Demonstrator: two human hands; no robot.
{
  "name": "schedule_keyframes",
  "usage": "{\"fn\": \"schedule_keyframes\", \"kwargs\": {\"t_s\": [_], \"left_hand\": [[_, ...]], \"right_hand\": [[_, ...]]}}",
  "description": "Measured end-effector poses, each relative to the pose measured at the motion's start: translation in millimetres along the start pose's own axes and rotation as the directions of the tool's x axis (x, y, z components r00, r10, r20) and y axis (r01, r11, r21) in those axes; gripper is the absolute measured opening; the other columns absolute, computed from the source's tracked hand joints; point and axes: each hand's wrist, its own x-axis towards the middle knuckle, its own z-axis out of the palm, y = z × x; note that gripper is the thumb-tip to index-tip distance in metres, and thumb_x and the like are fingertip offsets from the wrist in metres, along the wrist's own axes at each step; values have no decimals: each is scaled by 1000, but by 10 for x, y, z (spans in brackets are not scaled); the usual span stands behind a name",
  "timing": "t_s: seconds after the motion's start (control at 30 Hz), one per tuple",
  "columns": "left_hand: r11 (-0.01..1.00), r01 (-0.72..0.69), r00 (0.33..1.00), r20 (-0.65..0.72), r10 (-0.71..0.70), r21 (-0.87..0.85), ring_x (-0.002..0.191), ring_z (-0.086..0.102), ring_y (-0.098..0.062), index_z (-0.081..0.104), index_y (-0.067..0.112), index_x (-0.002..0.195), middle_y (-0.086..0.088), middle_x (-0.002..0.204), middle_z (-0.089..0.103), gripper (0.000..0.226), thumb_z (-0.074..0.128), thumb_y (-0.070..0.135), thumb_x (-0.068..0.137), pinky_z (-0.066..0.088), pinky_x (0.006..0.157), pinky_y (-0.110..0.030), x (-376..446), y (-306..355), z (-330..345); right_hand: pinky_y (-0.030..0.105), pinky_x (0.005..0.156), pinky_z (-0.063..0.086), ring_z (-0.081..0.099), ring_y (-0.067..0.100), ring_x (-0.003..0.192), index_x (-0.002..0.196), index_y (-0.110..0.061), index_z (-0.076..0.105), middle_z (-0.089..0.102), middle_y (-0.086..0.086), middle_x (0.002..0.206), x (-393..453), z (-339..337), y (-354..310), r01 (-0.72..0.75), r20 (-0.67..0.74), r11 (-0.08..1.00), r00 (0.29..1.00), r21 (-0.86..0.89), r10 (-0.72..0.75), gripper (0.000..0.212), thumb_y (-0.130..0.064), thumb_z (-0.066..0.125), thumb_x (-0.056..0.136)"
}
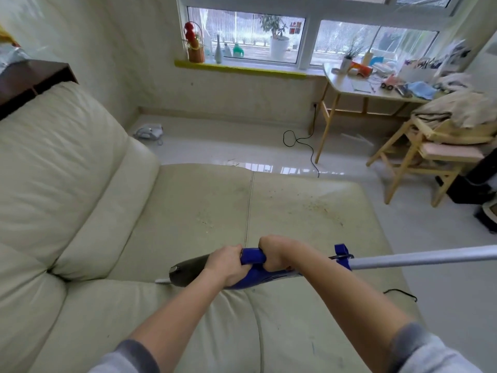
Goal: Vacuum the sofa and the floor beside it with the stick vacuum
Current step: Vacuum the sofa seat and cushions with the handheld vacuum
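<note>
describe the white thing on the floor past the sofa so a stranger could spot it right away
Start at the cream sofa and follow its backrest to the far end, toward the wall under the window. There, on the glossy pale floor near the corner, lies a small white appliance with a thin cord. It is the only white object on that patch; the looped cable to its right is black.
</note>
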Motion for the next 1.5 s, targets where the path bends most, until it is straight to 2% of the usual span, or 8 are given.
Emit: {"fn": "schedule_keyframes", "kwargs": {"t_s": [0.1, 0.23, 0.3, 0.43, 0.6, 0.73, 1.27, 1.5], "left_hand": [[1000, -6, 1000, -30, 6, 2, 95, 59, -19, 52, 21, 122, -1, 112, 63, 37, 49, 39, 91, 43, 74, -28, -15, -50, 69], [1000, 29, 999, -31, -29, -6, 106, 58, -22, 48, 21, 132, -2, 123, 59, 45, 49, 40, 92, 49, 89, -35, -62, -44, 108], [999, 45, 999, 7, -45, -28, 103, 59, -22, 50, 23, 128, -1, 120, 60, 41, 49, 40, 91, 49, 87, -35, -52, -15, 102], [998, 33, 998, 56, -30, -45, 86, 61, -19, 55, 26, 106, 1, 101, 66, 21, 48, 36, 89, 49, 74, -32, 24, 46, 72], [996, 48, 999, 4, -48, -73, 86, 60, -19, 57, 26, 107, 1, 102, 67, 23, 49, 35, 87, 44, 73, -29, 165, 446, 179], [993, 71, 997, -15, -72, -90, 87, 59, -18, 59, 26, 109, 2, 104, 67, 25, 52, 34, 86, 44, 74, -28, 314, 780, 322], [997, 69, 998, 9, -69, -19, 94, 62, -25, 58, 23, 108, -3, 106, 67, 26, 51, 36, 87, 48, 78, -32, 580, 1555, 615], [997, 61, 996, -70, -58, 44, 82, 57, -21, 58, 25, 99, 0, 96, 67, 21, 49, 39, 87, 37, 67, -28, 611, 1619, 616]], "right_hand": [[30, 67, 51, 58, 21, 75, 103, -12, 57, 62, 6, 87, -27, 9, -43, -17, 5, 1000, 1000, 8, 17, 19, -14, 57, 83], [30, 63, 48, 57, 21, 72, 98, -13, 54, 61, 5, 85, -65, 47, -70, -21, 7, 1000, 1000, 12, 21, 15, -15, 58, 84], [31, 62, 49, 58, 22, 72, 99, -13, 55, 62, 7, 86, -66, 51, -39, -18, 14, 1000, 1000, 23, 18, 16, -15, 58, 83], [34, 63, 55, 61, 23, 71, 97, -12, 55, 64, 9, 87, -71, 21, 77, 1, 26, 999, 1000, 55, -3, 16, -14, 57, 81], [33, 57, 52, 58, 22, 64, 94, -11, 54, 61, 7, 80, -132, -94, 506, 39, 36, 999, 999, 23, -40, 12, -13, 56, 82], [28, 51, 45, 52, 18, 57, 89, -12, 51, 55, 4, 72, -160, -110, 918, 76, 34, 997, 997, 0, -76, 9, -13, 56, 82], [34, 57, 54, 58, 23, 59, 91, -12, 54, 62, 8, 79, -352, -92, 1778, 81, 40, 997, 996, -8, -81, 12, -15, 56, 80], [36, 62, 55, 59, 25, 63, 83, -14, 54, 61, 7, 75, -332, -142, 1859, 122, 30, 992, 992, -26, -121, 5, -13, 56, 78]]}}
